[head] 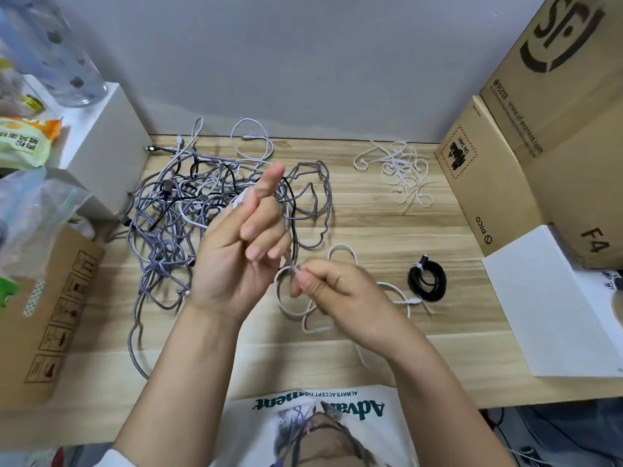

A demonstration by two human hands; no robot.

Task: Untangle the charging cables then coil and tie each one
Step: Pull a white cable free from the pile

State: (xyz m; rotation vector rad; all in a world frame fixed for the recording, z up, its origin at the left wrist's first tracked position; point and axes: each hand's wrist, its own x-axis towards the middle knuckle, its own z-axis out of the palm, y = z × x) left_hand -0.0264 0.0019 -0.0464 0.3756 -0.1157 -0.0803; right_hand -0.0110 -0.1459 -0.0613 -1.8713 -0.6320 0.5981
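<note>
— Left side? 
— Tangled cables (202,210) heaped on the table (387,230). Left hand (236,257) raised, fingers curled round a white cable (286,298).
— Right side? 
— Right hand (337,291) pinches that cable's end; coiled black cable (427,279) beyond, tied.

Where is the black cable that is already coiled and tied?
In the head view the coiled black cable lies on the wooden table, to the right of the right hand and just left of the white box.

Home desk nook; wood desk (387,230) w/ cardboard boxes (526,156), snack bags (23,139)
</note>
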